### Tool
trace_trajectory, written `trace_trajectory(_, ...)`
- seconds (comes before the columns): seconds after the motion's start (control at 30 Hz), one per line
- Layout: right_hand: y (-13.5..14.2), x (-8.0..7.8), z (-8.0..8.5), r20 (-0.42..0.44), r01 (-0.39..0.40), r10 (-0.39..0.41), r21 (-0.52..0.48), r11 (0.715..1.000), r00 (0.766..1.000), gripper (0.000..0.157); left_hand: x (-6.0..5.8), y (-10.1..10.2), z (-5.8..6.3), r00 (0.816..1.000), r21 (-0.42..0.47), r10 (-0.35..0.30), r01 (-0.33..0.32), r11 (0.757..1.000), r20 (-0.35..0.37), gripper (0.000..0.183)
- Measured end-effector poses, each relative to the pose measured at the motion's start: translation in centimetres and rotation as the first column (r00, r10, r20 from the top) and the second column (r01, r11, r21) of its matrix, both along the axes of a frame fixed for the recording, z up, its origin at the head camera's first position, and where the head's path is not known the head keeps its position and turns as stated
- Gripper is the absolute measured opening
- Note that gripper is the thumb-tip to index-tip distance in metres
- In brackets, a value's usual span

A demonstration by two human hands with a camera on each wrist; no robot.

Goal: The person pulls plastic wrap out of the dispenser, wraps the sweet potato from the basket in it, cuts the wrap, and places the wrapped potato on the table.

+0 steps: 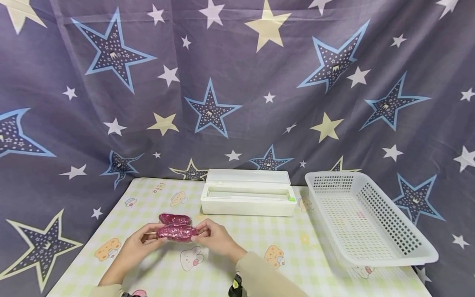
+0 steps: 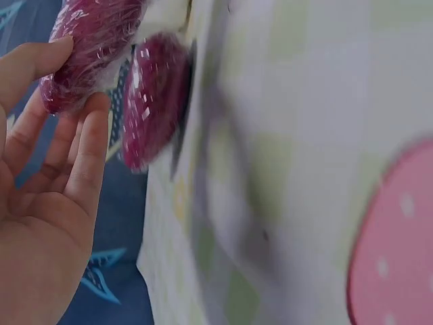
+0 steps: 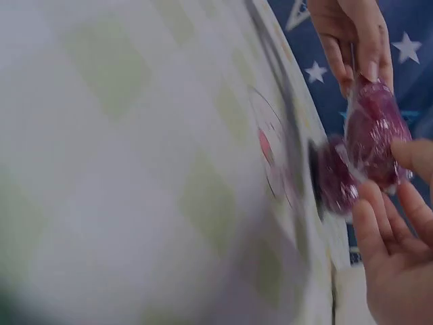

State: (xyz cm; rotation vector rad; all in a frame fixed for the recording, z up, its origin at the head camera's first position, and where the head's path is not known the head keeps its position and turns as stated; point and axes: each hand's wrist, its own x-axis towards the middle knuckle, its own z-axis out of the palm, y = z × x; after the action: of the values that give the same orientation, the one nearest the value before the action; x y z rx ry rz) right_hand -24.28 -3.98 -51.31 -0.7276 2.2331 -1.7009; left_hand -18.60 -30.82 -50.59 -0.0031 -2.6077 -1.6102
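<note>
A purple sweet potato (image 1: 177,232) wrapped in shiny cling film is held level between both hands above the table. Its left end sits between the thumb and fingers of my left hand (image 1: 138,244); my right hand (image 1: 217,237) pinches the right end. Just behind it, a second film-wrapped purple sweet potato (image 1: 174,219) lies on the tablecloth, partly hidden by the held one. In the left wrist view, the left thumb presses the film of the held sweet potato (image 2: 95,51) while the fingers support it from the other side.
A white cling film dispenser (image 1: 248,205) with its lid raised stands at the back middle. To the right is a white perforated plastic basket (image 1: 389,262). A checked tablecloth (image 1: 256,239) with cartoon prints covers the table, and a starry curtain (image 1: 241,62) hangs behind.
</note>
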Motion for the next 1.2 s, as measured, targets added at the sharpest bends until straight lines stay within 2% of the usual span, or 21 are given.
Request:
trace_trajectory(0.13,-1.9,0.4,-0.6,-0.036,0.052,-0.051,0.032,0.998,0.998,0.023,0.3,-1.3,-0.3,0.999,-0.017,0.038,-0.037,0.999,0.03,0.052)
trace_trajectory(0.33,-3.7,0.7,-1.2,-0.012,0.096,-0.096,0.016,0.995,0.995,0.022,0.4,-2.7,-1.2,0.996,-0.002,0.056,-0.056,0.998,0.071,0.055)
trace_trajectory(0.53,-4.6,0.8,-1.4,0.012,0.042,-0.042,0.064,0.997,0.999,0.034,-0.2,-3.8,-1.9,0.996,0.007,0.057,-0.058,0.998,0.071,0.059)
trace_trajectory(0.73,-5.0,1.1,-1.4,-0.003,0.02,-0.02,0.103,0.994,1.0,0.041,-1.0,-4.3,-2.6,0.992,-0.047,0.057,-0.052,0.997,0.108,0.061)
trace_trajectory(0.83,-5.0,1.1,-1.4,-0.015,0.024,-0.023,0.113,0.993,1.0,0.042,-1.1,-4.3,-2.7,0.989,-0.091,0.058,-0.045,0.995,0.136,0.062)
trace_trajectory(1.0,-4.8,1.0,-1.3,-0.026,-0.002,0.005,0.135,0.991,1.0,0.047,-1.1,-4.1,-2.5,0.988,-0.147,0.073,-0.053,0.988,0.133,0.061)
trace_trajectory(1.2,-4.5,0.9,-1.3,-0.044,-0.038,0.045,0.162,0.986,0.998,0.054,-1.0,-4.0,-2.5,0.993,-0.137,0.056,-0.042,0.99,0.102,0.06)
